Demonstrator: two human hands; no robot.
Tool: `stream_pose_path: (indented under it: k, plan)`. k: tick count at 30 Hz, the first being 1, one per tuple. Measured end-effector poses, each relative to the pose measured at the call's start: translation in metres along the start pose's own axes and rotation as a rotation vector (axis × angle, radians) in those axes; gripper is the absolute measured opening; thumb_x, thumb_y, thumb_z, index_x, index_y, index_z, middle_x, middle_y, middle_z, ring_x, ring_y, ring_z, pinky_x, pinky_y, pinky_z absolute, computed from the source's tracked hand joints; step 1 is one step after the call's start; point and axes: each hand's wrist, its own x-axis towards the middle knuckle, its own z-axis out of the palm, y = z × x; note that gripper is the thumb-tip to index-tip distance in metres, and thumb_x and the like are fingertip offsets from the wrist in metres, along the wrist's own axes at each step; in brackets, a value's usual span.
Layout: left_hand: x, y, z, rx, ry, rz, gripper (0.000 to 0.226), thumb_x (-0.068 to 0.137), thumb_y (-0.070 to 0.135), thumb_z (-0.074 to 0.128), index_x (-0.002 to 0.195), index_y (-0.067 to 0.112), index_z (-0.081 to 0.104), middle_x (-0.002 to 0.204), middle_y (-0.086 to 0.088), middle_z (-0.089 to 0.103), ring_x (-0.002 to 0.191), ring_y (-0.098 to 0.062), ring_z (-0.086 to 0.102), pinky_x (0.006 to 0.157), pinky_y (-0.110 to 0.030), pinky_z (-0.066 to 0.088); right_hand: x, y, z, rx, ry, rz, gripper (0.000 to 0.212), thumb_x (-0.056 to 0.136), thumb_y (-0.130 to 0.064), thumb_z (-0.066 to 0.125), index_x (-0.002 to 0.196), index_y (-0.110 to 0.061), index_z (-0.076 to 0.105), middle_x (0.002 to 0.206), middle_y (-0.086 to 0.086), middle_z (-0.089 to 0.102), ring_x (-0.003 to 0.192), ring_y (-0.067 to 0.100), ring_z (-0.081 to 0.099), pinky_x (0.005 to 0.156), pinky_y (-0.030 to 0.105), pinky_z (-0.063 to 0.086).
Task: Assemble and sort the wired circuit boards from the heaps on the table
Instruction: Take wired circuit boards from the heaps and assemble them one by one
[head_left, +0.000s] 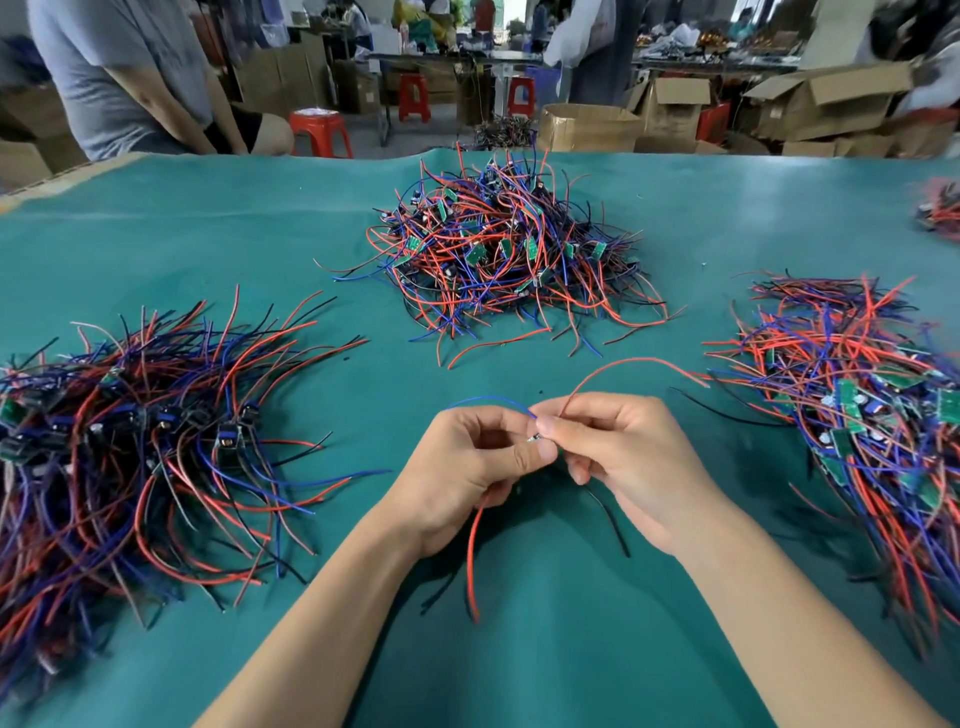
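Observation:
Above the green table cover (545, 649), my left hand (467, 462) and my right hand (618, 457) meet fingertip to fingertip and pinch a small wired circuit board (534, 438), mostly hidden between the fingers. Its red wire (623, 364) arcs up to the right, a blue wire (488, 400) loops over my left hand, another red wire (472, 551) hangs below my left palm, and a black wire (608, 514) trails under my right hand. Heaps of wired boards lie at the left (135, 441), the centre back (498, 254) and the right (862, 415).
A further small heap (940, 208) sits at the far right edge. A person in a grey shirt (130, 78) sits beyond the table's far left corner. Cardboard boxes (587, 127) and red stools (322, 132) stand behind the table.

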Motion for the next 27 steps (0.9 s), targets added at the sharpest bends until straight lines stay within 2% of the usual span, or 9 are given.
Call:
stream_pose_path:
  k: [2,6,9,12,16,20,24,27]
  plan:
    - [0.000,0.000,0.000,-0.007,0.009,-0.017,0.027,0.075,0.021,0.081,0.088,0.000,0.070,0.082,-0.020,0.053,0.049,-0.013,0.028,0.041,-0.020,0.021,0.000,-0.001,-0.003,0.031,-0.051,0.019,0.011,0.087,-0.002,0.072,0.082,-0.009,0.079,0.070,0.007,0.066,0.054,0.012,0.050,0.051,0.021,0.041]
    - [0.001,-0.001,0.001,-0.032,0.009,-0.046,0.025,0.073,0.015,0.082,0.092,0.004,0.070,0.083,-0.018,0.066,0.048,-0.010,0.036,0.039,-0.017,0.025,0.001,0.000,-0.008,0.041,-0.104,0.056,0.008,0.090,0.002,0.068,0.089,-0.002,0.075,0.079,0.014,0.064,0.063,0.016,0.053,0.053,0.022,0.042]
    - [0.001,0.000,0.000,0.001,0.008,-0.042,0.038,0.072,0.011,0.083,0.103,0.001,0.065,0.073,-0.012,0.056,0.049,-0.014,0.031,0.039,-0.018,0.024,0.003,0.002,-0.011,0.054,-0.165,0.103,0.013,0.091,0.002,0.066,0.101,0.006,0.073,0.086,0.014,0.071,0.068,0.019,0.053,0.053,0.022,0.044]
    - [0.001,-0.001,0.000,0.008,0.015,-0.053,0.047,0.073,0.010,0.083,0.114,0.004,0.062,0.070,-0.009,0.050,0.054,-0.017,0.025,0.040,-0.020,0.021,0.003,0.003,-0.012,0.097,-0.189,0.104,0.013,0.082,-0.004,0.072,0.093,0.003,0.075,0.095,0.014,0.075,0.067,0.018,0.054,0.054,0.022,0.044]
    - [0.002,-0.001,-0.001,-0.014,0.005,-0.036,0.034,0.074,0.017,0.082,0.104,0.005,0.072,0.068,-0.005,0.057,0.047,-0.013,0.027,0.040,-0.019,0.022,0.003,0.005,-0.011,0.174,-0.159,0.094,0.009,0.073,-0.013,0.076,0.080,-0.010,0.079,0.088,0.014,0.069,0.066,0.016,0.055,0.054,0.022,0.045]
    - [0.002,-0.003,-0.001,0.001,0.024,-0.032,0.027,0.073,0.025,0.081,0.090,0.004,0.075,0.080,-0.018,0.059,0.046,-0.011,0.027,0.040,-0.017,0.023,0.005,0.006,-0.009,0.144,-0.045,0.027,0.004,0.087,-0.002,0.072,0.084,-0.005,0.070,0.074,0.007,0.066,0.061,0.015,0.058,0.054,0.022,0.048]
    - [0.002,-0.004,-0.001,0.026,0.001,-0.043,0.023,0.075,0.030,0.080,0.081,0.008,0.074,0.073,-0.009,0.063,0.045,-0.009,0.032,0.041,-0.017,0.025,0.006,0.007,-0.008,0.030,0.055,-0.090,0.009,0.089,0.002,0.071,0.083,-0.005,0.071,0.070,0.007,0.069,0.059,0.015,0.065,0.052,0.022,0.049]
    - [0.002,-0.005,-0.003,0.068,-0.030,-0.043,0.020,0.083,0.027,0.077,0.077,0.008,0.073,0.068,-0.006,0.061,0.045,-0.009,0.034,0.041,-0.018,0.027,0.006,0.010,-0.004,0.027,0.101,-0.110,0.012,0.089,-0.001,0.073,0.079,-0.009,0.073,0.070,0.007,0.070,0.060,0.017,0.066,0.052,0.021,0.049]
